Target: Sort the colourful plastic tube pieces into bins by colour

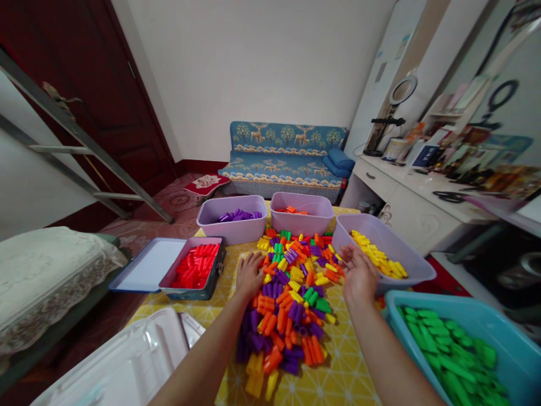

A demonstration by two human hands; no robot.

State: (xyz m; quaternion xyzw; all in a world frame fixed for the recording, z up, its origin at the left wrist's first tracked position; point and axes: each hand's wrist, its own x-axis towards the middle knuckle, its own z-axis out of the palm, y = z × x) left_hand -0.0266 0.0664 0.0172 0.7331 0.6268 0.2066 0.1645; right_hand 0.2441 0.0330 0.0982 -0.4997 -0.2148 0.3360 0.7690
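A pile of small tube-like plastic pieces (281, 307) in orange, purple, yellow and green lies across the middle of the table. At its left edge is my left hand (250, 274), palm down, fingers stretched out beside some orange pieces. My right hand (358, 272) is at the pile's right side, close to the lilac bin (416, 270) of yellow pieces (378, 255). Its fingers are apart and slightly bent, with no piece visible in them. Purple pieces (239, 216) and orange pieces (291, 210) sit in two other lilac bins at the back.
A hinged tin (169, 285) with red pieces (196, 266) lies open at left. The turquoise bin (393, 301) at right holds green pieces (454, 349). White lids (122, 361) lie front left. A sofa (283, 163), ladder (80, 135) and cluttered white desk (406, 183) surround the table.
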